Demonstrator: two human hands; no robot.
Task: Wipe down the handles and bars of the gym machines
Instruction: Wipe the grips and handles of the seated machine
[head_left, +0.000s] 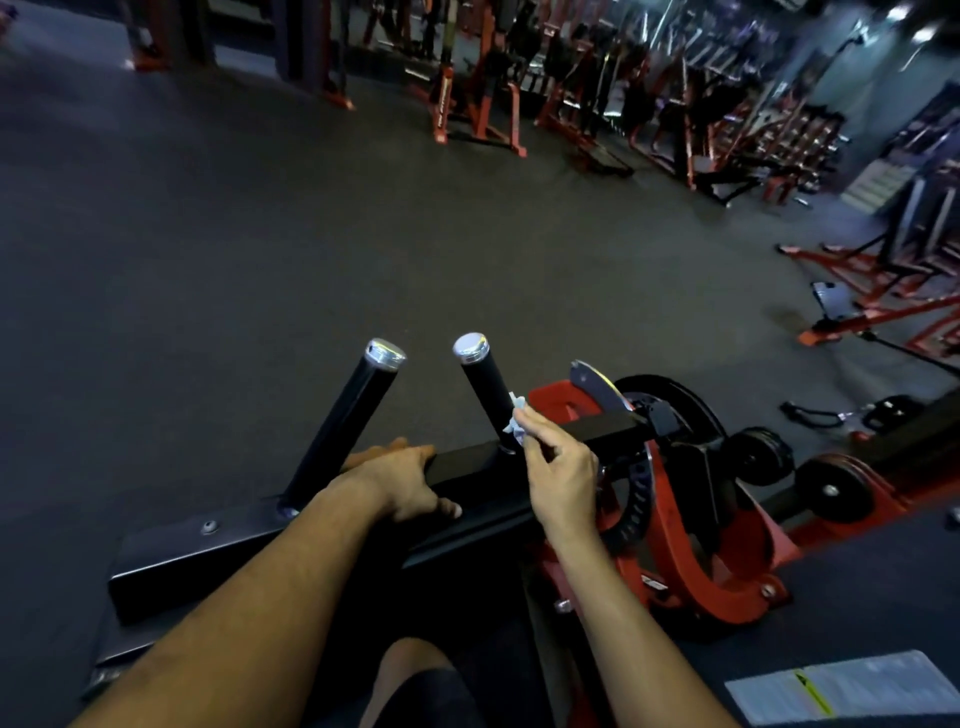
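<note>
Two black handles with chrome end caps rise from a black crossbar (478, 470) of a red gym machine. The left handle (343, 415) stands free. My left hand (400, 480) rests on the crossbar between the handles, fingers draped over its far edge and thumb on the near face. A small crumpled pale-blue wipe (515, 420) is pinched in the fingers of my right hand (558, 470) and touches the lower part of the right handle (485, 387).
The machine's red frame (727, 561) and black weight plates (670, 410) lie to the right. Dark rubber floor (260, 234) stretches ahead. Red racks (483, 104) line the back and right. A white instruction label (841, 686) is at the bottom right. My knee (415, 670) shows below.
</note>
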